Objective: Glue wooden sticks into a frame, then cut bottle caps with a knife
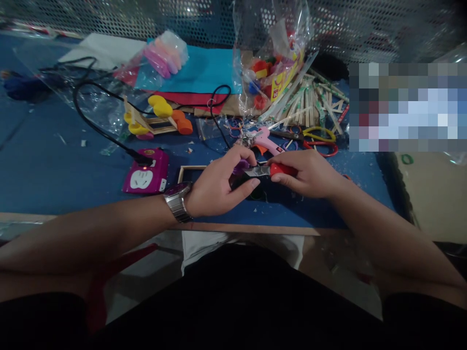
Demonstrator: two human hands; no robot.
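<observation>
My right hand (310,171) is closed around the red handle of what looks like a utility knife (260,171), its metal front pointing left. My left hand (219,182) curls at the metal end, thumb and fingers bent round something dark with a purple part (241,166) that I cannot make out. Both hands are held close together over the front of the blue table. Beside my left wrist, a small light wooden frame (181,174) lies partly hidden. Just beyond the hands rests a pink glue gun (268,141).
A purple power socket (146,171) with a black cable stands left. Behind it is a stick model with yellow and orange wheels (158,119). Scissors (321,141), wooden sticks (302,104), a plastic bag of coloured pieces (273,73) and blue card (204,68) lie farther back.
</observation>
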